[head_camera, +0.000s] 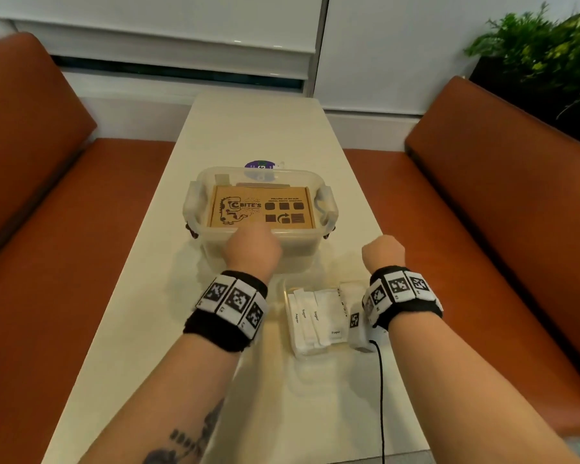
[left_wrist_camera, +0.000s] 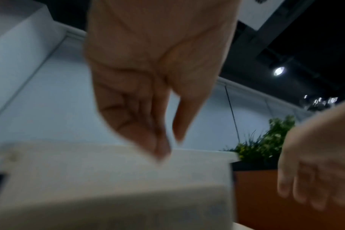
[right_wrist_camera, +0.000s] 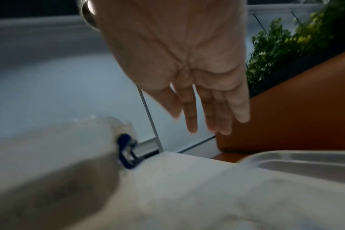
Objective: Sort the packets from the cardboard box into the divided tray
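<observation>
Left hand at the box, right hand idle above the tray

The left hand reaches to the near edge of the cardboard box, which sits closed on a lidded clear container; its fingers are bunched with tips together, and no packet shows between them. The right hand hangs with fingers straight and relaxed, holding nothing. The packets lie in the divided tray, nearest the person.

Risk: lifting the box lid one-handed could likely drag the light box off the container – the right hand is not bracing it.

The head view hides both sets of fingers behind the knuckles; the wrist views show them – though blurred. Only the right wrist view shows the container's blue latch; only the head view shows the packet labels.
</observation>
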The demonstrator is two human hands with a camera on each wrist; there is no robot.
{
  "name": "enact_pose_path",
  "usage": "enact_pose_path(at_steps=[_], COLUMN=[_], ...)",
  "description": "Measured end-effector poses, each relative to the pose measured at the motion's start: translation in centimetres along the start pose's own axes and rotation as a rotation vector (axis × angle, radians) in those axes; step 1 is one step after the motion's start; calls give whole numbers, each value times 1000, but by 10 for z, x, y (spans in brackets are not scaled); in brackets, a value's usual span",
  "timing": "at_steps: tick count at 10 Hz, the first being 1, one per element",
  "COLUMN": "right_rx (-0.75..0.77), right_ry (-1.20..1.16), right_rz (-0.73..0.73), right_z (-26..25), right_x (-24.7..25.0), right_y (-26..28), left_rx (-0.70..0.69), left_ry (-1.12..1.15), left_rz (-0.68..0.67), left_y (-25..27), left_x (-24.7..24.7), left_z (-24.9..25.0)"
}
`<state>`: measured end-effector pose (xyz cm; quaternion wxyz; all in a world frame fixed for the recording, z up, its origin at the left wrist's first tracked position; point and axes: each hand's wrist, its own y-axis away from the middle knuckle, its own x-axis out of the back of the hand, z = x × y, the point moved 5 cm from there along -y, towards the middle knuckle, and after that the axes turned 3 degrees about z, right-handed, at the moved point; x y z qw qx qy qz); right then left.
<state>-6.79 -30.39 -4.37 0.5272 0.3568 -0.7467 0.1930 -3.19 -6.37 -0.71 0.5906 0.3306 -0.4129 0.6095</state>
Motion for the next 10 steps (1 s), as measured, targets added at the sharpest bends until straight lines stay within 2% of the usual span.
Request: enact_pose_path(at_steps=[1, 2, 4, 6, 10], right_rx=[-56, -67, 0, 94, 91], right_ry=[132, 200, 287, 369, 218], right_rz=[-100, -136, -196, -225, -232], right_z=[27, 44, 59, 55, 55], right_x=[-12, -19, -21, -25, -28], right_y=[8, 14, 17, 24, 31], left_rx=[52, 83, 103, 132, 137], left_ry=[-61, -18, 23, -38, -28], left_rz=[-222, -287, -285, -210, -180], left_y=[16, 28, 34, 31, 30], left_x=[-37, -59, -70, -66, -67], left_z=[-4, -12, -15, -19, -27])
